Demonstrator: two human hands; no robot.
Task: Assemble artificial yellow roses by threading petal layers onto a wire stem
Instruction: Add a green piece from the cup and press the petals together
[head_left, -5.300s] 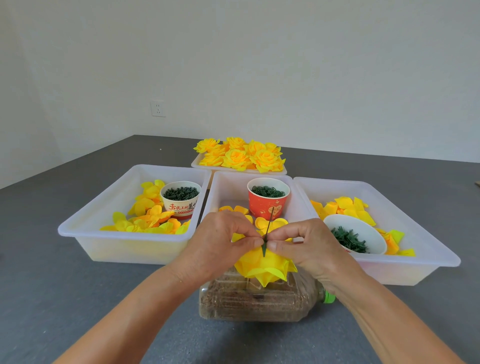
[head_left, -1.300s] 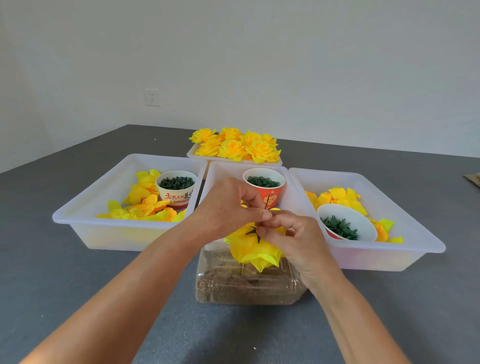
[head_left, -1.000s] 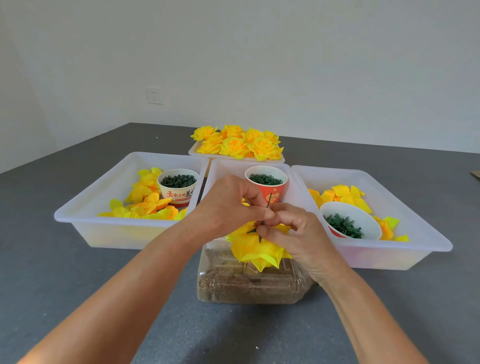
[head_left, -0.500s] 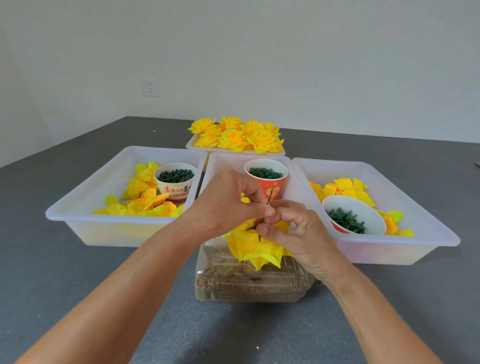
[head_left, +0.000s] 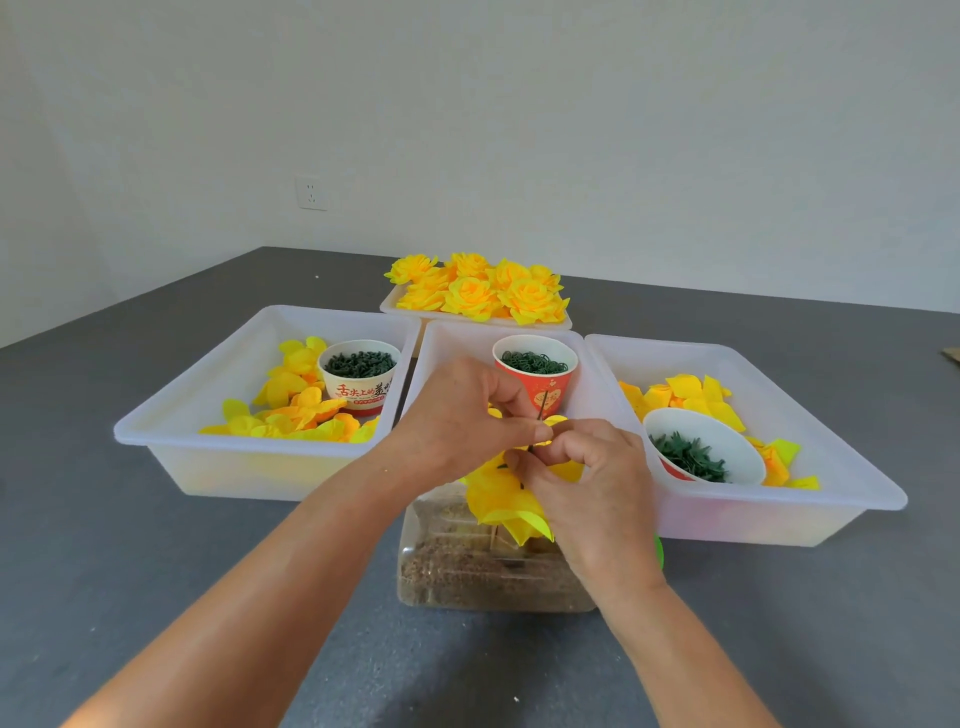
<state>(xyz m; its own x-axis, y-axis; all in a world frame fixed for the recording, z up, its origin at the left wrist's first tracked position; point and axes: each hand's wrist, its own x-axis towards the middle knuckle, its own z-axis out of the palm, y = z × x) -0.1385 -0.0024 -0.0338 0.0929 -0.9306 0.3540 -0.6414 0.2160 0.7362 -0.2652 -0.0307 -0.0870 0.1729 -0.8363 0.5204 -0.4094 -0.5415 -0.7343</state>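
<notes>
Pinching the wire stem (head_left: 540, 410) at frame centre, my left hand (head_left: 457, 421) and right hand (head_left: 587, 483) meet fingertip to fingertip; stem stands near-upright, yellow petal layers (head_left: 498, 499) directly below, apparently threaded; both hands equally near.

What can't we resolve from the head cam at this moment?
- Wire stem: only a short dark tip shows; both hands cover the rest.
- Left hand and right hand: pinched fingers meet over the flower; any small part between them is hidden.
- Bottle: the right hand hides its cap end except a green sliver.
- Cups' green contents: too small to tell shape.
</notes>
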